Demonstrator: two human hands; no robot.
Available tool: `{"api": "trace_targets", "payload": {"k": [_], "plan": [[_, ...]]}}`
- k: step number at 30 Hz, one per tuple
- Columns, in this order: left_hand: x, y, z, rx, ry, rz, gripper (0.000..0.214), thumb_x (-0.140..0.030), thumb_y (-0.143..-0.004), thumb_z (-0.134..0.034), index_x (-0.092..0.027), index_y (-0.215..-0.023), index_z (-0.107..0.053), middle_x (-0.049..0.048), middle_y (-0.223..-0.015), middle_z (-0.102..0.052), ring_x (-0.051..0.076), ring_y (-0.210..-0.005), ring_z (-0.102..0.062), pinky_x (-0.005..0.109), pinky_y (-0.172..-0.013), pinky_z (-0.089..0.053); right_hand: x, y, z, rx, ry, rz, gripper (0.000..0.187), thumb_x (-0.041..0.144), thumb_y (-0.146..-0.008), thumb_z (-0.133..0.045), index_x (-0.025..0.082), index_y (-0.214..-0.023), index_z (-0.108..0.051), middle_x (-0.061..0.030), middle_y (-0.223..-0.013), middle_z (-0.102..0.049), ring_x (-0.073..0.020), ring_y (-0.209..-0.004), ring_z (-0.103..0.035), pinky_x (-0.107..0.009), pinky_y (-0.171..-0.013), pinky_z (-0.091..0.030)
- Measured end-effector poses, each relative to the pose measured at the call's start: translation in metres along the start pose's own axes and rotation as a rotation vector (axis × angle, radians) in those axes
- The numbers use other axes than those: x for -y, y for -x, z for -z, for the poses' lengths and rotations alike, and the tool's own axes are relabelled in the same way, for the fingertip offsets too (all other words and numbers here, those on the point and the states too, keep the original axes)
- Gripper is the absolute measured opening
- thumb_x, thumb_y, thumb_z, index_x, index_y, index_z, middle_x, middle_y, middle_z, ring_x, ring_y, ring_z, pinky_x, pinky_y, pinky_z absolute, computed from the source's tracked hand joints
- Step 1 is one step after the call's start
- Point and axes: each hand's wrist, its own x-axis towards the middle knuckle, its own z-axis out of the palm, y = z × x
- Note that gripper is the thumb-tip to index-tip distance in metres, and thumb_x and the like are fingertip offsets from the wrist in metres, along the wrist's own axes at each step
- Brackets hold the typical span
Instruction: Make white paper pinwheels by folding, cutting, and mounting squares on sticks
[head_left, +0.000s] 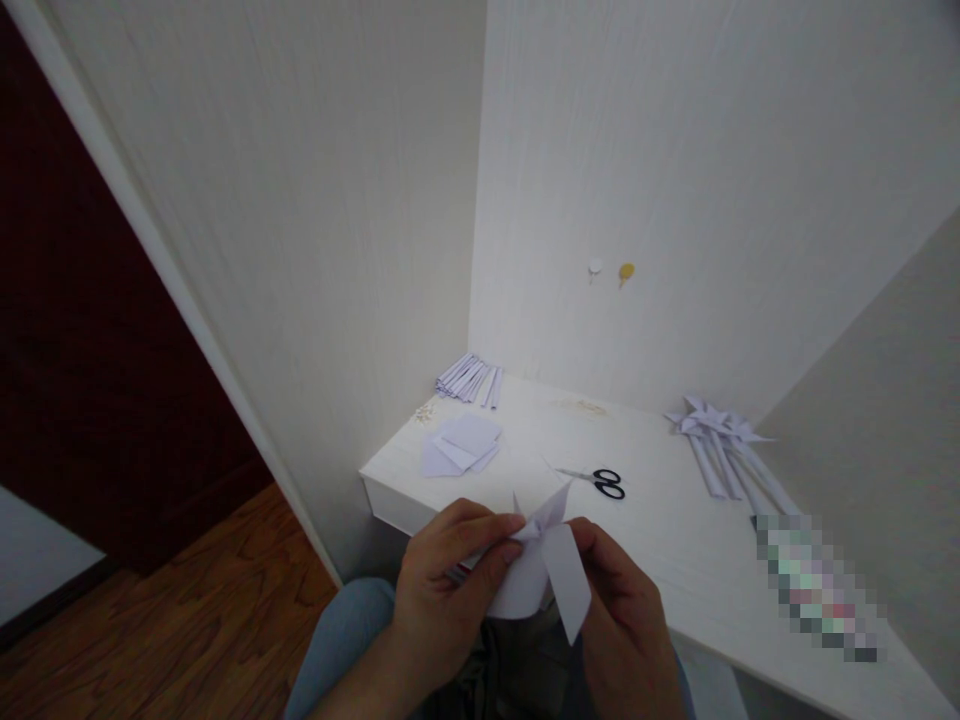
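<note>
A white paper pinwheel (568,572), its flaps cut and curled toward the middle, is held over my lap in front of the table edge. My left hand (454,565) pinches a folded flap near the centre between thumb and fingers. On the other side, my right hand (622,600) grips the pinwheel from behind, with its fingertips partly hidden by a flap. Just beyond lies a pair of scissors (600,482) with black handles, blades pointing left. To the left of it a few loose white paper sheets (469,445) overlap on the table.
Rolled paper tubes (471,380) lie at the back left of the white table (652,555), beside small pale bits (424,413). Finished-looking pinwheels on paper sticks (716,430) are piled at the right, near a blurred-out object (814,590). Two hooks (626,272) hang on the wall.
</note>
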Motion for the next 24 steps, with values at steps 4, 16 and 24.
{"api": "trace_targets", "payload": {"k": [4,16,24], "plan": [[0.0004,0.0007,-0.0002,-0.007,-0.01,0.001,0.031,-0.007,-0.086,-0.07,-0.027,-0.107,-0.078,0.0011,-0.088,-0.071,0.011,-0.078,-0.068,0.018,-0.066,-0.054,0.0022,-0.0005,-0.0022,0.012,-0.053,-0.028,0.022,0.038,-0.078,-0.078,0.018,-0.076,-0.067,-0.0005,-0.067,-0.062,-0.0151,-0.062,-0.053,-0.024,-0.056,-0.047],[0.0042,0.0034,0.0015,-0.02,-0.168,-0.155,0.031,-0.006,-0.088,-0.068,-0.023,-0.112,-0.076,0.0037,-0.09,-0.068,0.012,-0.078,-0.067,0.02,-0.065,-0.054,-0.0038,-0.0008,-0.0027,0.007,-0.12,-0.066,0.024,0.039,-0.076,-0.081,0.018,-0.075,-0.068,0.0001,-0.067,-0.062,-0.0132,-0.059,-0.051,-0.022,-0.054,-0.045],[0.0048,0.0061,0.0014,-0.036,-0.224,-0.202,0.032,-0.004,-0.088,-0.067,-0.022,-0.114,-0.074,0.0046,-0.092,-0.068,0.013,-0.081,-0.066,0.021,-0.066,-0.055,0.0008,-0.0011,-0.0054,-0.005,-0.133,-0.048,0.024,0.037,-0.073,-0.082,0.019,-0.072,-0.067,0.0004,-0.066,-0.061,-0.0135,-0.059,-0.051,-0.023,-0.054,-0.045]]}}
